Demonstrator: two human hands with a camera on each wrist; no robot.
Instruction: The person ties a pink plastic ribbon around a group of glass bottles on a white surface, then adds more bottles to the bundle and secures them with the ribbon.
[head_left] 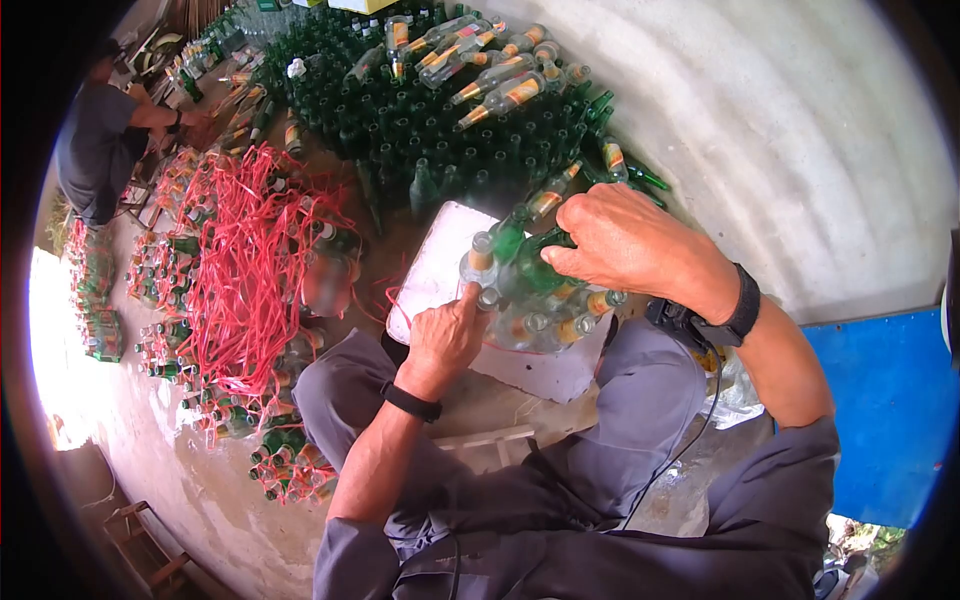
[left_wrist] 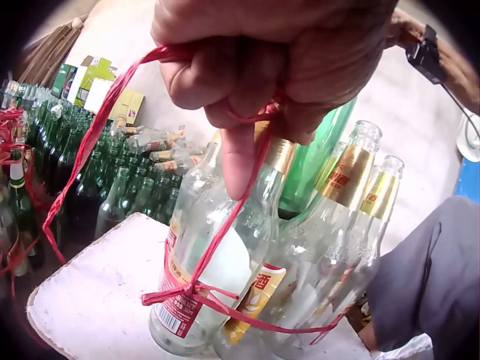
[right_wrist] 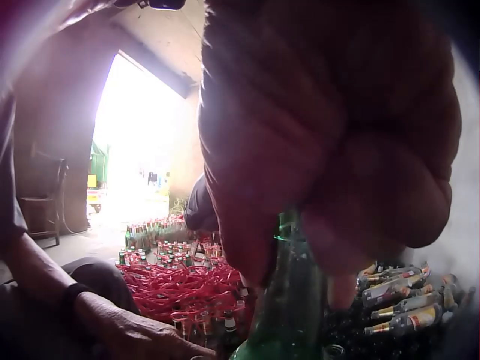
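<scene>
A cluster of clear glass bottles (left_wrist: 300, 262) with gold necks stands upright on a white board (head_left: 440, 240) in front of the person's knees. Red plastic string (left_wrist: 217, 244) runs around the cluster and is knotted low on its near side. The left hand (head_left: 443, 338) grips the string in curled fingers, its index finger pointing down along the strand by the bottle necks. At the right of the group, the right hand (head_left: 625, 240) holds a green bottle (right_wrist: 289, 300) by its neck. Another green bottle (head_left: 508, 238) stands beside it among the clear ones.
Many green bottles (head_left: 400, 130) crowd the floor by the wall, with labelled clear bottles (head_left: 505, 95) lying on top. A heap of red string (head_left: 245, 270) covers tied bottle bundles at the left. Another person (head_left: 95, 150) sits far left. A blue panel (head_left: 880, 400) is at the right.
</scene>
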